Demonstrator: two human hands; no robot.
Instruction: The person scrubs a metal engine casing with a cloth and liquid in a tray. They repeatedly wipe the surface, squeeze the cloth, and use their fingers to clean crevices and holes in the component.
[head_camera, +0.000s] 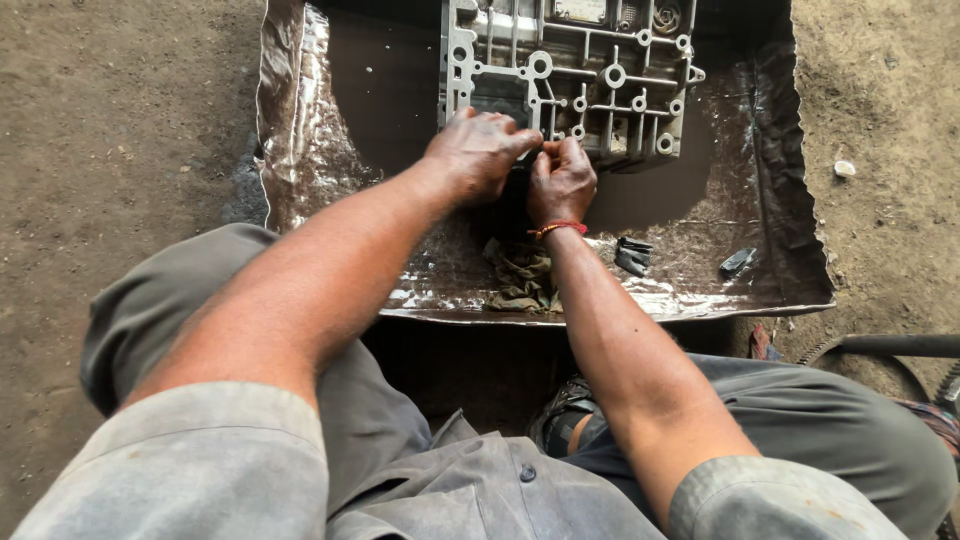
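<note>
Grey sleeves and grey trousers are seen closest to the camera, with both bare forearms stretched forward over a battered metal tray (300, 150) that lies on the dirt floor (110, 130). An aluminium engine casing (580, 75), ribbed and dotted with round bolt bosses, is set in dark oily liquid at the far side of the tray. The left hand (478, 152) is laid palm down against the near edge of the casing, its fingers curled together over the rim. The right hand (562, 182), marked by a red thread bracelet (558, 228) at the wrist, is placed just beside it, touching it, with fingertips pressed together at the casing's near edge; whether a small part is pinched in that grip cannot be told, since the fingertips are hidden. An oily green rag (522, 280) is crumpled nearer than the casing, under the right wrist. Two small dark metal parts (632, 256) (738, 262) are lying nearer than the casing and to its right, apart from each other. A toothed sprocket (880, 365) is seen beyond the tray's near right corner.
</note>
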